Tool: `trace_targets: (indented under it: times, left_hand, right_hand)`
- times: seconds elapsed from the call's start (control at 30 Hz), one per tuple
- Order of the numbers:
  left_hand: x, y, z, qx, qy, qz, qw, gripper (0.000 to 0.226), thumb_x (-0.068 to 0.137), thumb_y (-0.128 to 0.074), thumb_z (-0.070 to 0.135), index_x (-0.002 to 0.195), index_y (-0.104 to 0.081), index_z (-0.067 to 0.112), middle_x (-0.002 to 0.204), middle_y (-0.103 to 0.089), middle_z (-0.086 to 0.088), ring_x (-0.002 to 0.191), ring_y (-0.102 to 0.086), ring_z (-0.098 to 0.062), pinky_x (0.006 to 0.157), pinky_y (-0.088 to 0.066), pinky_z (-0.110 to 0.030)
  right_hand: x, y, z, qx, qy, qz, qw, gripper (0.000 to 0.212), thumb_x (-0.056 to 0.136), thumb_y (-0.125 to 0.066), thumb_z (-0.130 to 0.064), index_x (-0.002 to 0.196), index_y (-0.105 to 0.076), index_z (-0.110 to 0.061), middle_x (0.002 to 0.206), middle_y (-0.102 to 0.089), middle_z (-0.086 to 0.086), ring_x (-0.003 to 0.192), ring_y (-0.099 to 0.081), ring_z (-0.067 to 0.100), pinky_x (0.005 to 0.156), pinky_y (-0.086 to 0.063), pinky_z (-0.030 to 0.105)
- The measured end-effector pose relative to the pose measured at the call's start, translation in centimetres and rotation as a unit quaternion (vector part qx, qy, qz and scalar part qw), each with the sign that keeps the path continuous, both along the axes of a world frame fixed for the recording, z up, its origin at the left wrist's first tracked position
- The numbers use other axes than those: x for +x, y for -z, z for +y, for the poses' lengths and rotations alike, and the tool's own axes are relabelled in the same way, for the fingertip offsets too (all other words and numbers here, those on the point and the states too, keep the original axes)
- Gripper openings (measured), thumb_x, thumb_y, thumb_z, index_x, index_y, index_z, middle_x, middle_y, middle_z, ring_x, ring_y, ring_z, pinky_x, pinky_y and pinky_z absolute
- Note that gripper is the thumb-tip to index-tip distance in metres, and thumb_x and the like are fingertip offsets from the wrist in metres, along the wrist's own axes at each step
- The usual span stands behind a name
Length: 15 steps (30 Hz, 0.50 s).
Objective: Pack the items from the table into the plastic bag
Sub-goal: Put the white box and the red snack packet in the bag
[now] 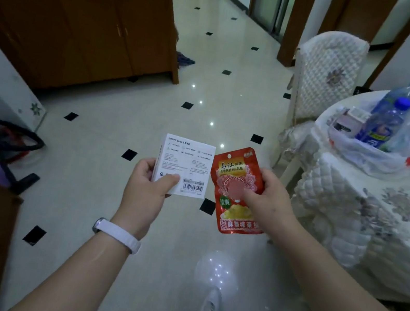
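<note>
Wide glossy tiled floor (pixel 217 48) fills the scene, pale with small black diamonds, and a big wooden cabinet (pixel 69 30) stands at the far left. Over on the right is the table (pixel 380 213) under a quilted, flowered cloth, with a chair (pixel 327 75) in a matching cover tucked in just behind it.

On the tabletop lies the plastic bag (pixel 379 156), see-through with red print, its mouth gaping towards us. Inside it are a blue-capped water bottle (pixel 388 121) lying on its side and a small carton (pixel 352 118) beside it.

Now the hands, both out over the floor, well clear of the table. The left hand (pixel 147 186) grips a white box (pixel 186 163) by its lower left corner, thumb pressed on the printed face near the barcode, fingers hidden behind. The right hand (pixel 276 195) pinches a red snack packet (pixel 236 188), thumb laid across the front, fingers curled round its right edge. Box and packet hang upright side by side, just beside each other; I cannot tell if their edges touch.

Smallest of all is a white wristband (pixel 118 234) on the left wrist.
</note>
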<state>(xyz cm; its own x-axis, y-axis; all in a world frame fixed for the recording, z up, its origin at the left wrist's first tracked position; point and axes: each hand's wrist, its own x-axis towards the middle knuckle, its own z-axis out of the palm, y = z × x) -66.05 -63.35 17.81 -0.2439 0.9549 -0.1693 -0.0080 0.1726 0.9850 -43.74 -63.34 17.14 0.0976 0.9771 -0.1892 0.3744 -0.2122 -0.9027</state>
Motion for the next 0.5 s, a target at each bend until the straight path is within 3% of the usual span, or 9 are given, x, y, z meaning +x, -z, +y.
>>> trace_targets:
  times: [0.3, 0.5]
  left_hand:
    - [3.9, -1.0, 13.7, 0.006, 0.058, 0.004, 0.998, 0.024, 0.087, -0.066, 0.007, 0.107, -0.055, 0.015, 0.105, -0.071, 0.000, 0.091, -0.070, -0.013, 0.068, -0.053, -0.024]
    - [5.2, 0.9, 22.1, -0.017, 0.117, -0.002, 0.993, 0.024, 0.087, -0.066, 0.008, 0.107, -0.054, 0.017, 0.105, -0.070, 0.001, 0.092, -0.070, -0.013, 0.069, -0.054, -0.024]
  right_hand:
    - [4.9, -2.2, 11.9, 0.033, 0.079, 0.000, 0.996, 0.037, 0.085, -0.070, -0.017, 0.118, -0.058, -0.028, 0.097, -0.071, -0.009, 0.083, -0.070, 0.008, 0.076, -0.059, 0.037]
    - [6.1, -1.0, 17.6, 0.020, 0.139, -0.019, 0.990, 0.034, 0.086, -0.068, -0.015, 0.110, -0.055, -0.036, 0.092, -0.069, -0.015, 0.078, -0.068, 0.001, 0.069, -0.056, 0.025]
